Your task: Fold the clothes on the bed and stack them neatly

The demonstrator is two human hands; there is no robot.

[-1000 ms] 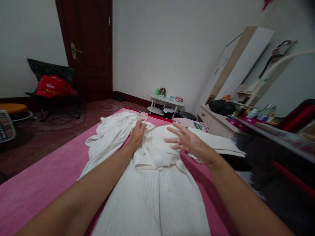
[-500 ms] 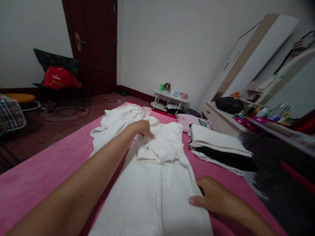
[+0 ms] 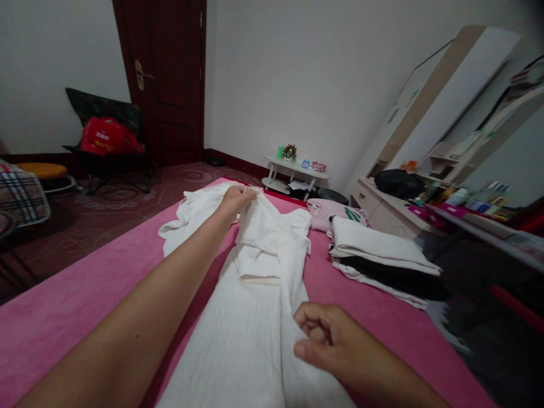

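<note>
A long white garment [image 3: 255, 317] lies stretched along the pink bed cover [image 3: 80, 300]. My left hand [image 3: 238, 198] reaches to its far end and is closed on the cloth at the top, near the neckline. My right hand [image 3: 327, 340] is close to me, fingers curled in a pinch on the garment's right edge, which is drawn in toward the middle. A second crumpled white garment [image 3: 191, 218] lies just left of my left hand.
A stack of folded clothes [image 3: 378, 255], white over black, sits on the bed's right side, with a pink item [image 3: 327, 209] behind it. A cluttered dresser [image 3: 408, 204] stands to the right. Beyond the bed are a small white table [image 3: 295, 170], a dark door [image 3: 165, 79] and a chair with a red bag [image 3: 106, 136].
My right hand came back from the garment's top to its lower right edge, closed on it and pulled it inward. My left hand shifted slightly farther up and gripped the top.
</note>
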